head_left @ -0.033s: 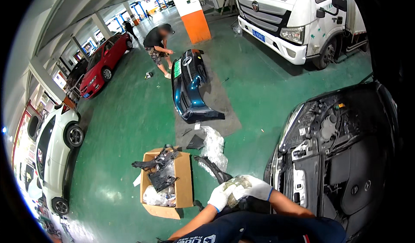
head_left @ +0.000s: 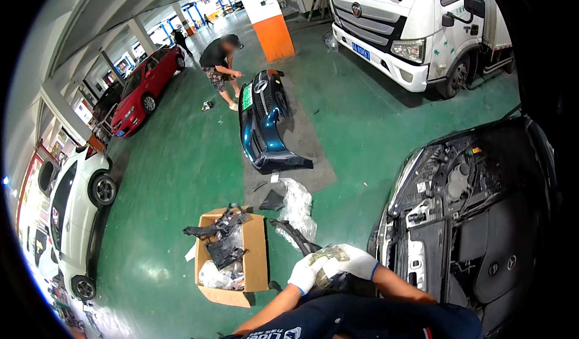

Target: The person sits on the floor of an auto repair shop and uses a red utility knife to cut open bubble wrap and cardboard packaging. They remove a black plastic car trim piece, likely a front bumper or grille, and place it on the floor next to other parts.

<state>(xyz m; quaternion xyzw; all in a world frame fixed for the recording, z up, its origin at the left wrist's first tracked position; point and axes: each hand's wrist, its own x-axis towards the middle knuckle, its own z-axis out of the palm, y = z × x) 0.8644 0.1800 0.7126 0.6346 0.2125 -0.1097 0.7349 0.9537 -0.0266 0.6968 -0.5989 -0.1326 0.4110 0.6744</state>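
Both my hands wear white gloves and come together low in front of me. My left hand and my right hand are closed on a crumpled, see-through plastic bag; its contents cannot be made out. Under my hands is a dark object, mostly covered by them. A long black plastic part reaches from the floor toward my left hand; I cannot tell whether they touch. Crumpled clear plastic wrap lies just beyond it.
Left of my hands stands an open cardboard box with black plastic parts and bags. A blue front bumper lies ahead on grey matting, a person bending beside it. At right is a car's open engine bay; a white truck stands beyond.
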